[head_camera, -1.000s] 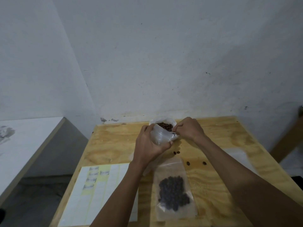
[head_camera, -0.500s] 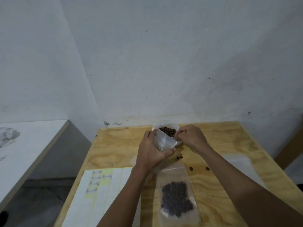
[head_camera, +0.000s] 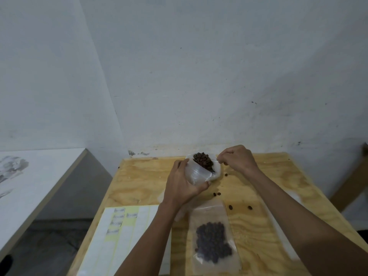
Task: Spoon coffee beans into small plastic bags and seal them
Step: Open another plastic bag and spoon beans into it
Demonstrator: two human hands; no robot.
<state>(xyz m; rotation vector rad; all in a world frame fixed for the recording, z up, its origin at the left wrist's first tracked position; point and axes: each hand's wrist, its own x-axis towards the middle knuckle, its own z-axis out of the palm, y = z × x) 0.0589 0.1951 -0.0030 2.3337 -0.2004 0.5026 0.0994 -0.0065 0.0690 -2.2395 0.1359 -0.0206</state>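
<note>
— How many bags do we count on the table [head_camera: 258,198]?

— We count two with beans: the empty-looking small bag [head_camera: 196,173] that our left hand [head_camera: 182,186] holds up, and a filled bag [head_camera: 214,241] lying flat near the front edge, with a dark clump of beans inside it. Behind the held bag sits one white bowl [head_camera: 216,172] of coffee beans [head_camera: 203,161], at the far edge by the wall [head_camera: 199,76].

— And loose beans?

— We make out five on the bare wood: one [head_camera: 226,174] just right of the bowl, a pair [head_camera: 217,194] touching each other in front of it, and two more [head_camera: 240,207] set apart, just beyond the filled bag. There may be others too small to tell.

— Anything else?

— One sheet of labels [head_camera: 123,236] at the front left, with a few printed stickers in its upper part. A pale strip of plastic [head_camera: 286,234] lies under our right forearm; we cannot tell what it is.

— How do our hands stand?

— The left hand is wrapped round the small bag, thumb below and fingers [head_camera: 180,163] curled over the top, holding it tilted with its mouth towards the bowl. The right hand [head_camera: 238,160] hovers over the bowl's right rim, knuckles up, fingers curled, pinching a thin spoon handle [head_camera: 216,159] that runs left over the beans. Both forearms reach in from the bottom edge, the right one crossing well above the table.
</note>
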